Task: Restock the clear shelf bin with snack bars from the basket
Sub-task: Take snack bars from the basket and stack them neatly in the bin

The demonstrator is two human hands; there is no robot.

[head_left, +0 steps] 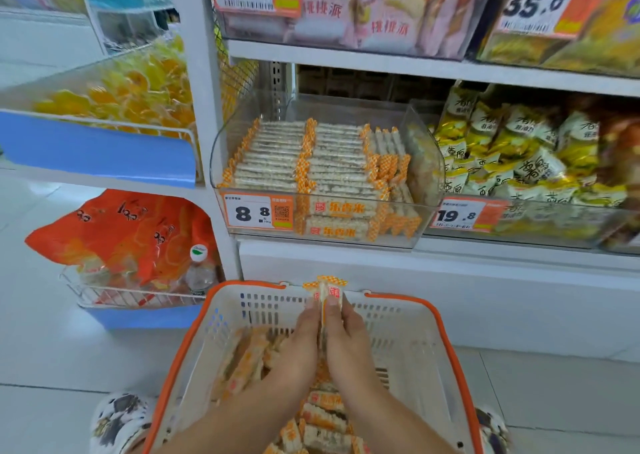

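A white basket with an orange rim [446, 325] sits in front of me, with several orange-and-white snack bars [323, 415] loose inside. Above it, my left hand [298, 346] and my right hand [349, 346] press together around a small stack of snack bars [325, 289], whose orange checked ends stick out past my fingertips. The clear shelf bin [427, 162] stands on the shelf straight ahead, holding neat rows of the same bars, and carries an 8.8 price tag [258, 213] on its front.
A neighbouring clear bin of yellow snack packs [526, 162] is to the right. Pink packs [363, 6] fill the shelf above. At left, a wire rack holds orange bags [128, 235] and a water bottle [199, 273]. Patterned slippers [117, 419] flank the basket.
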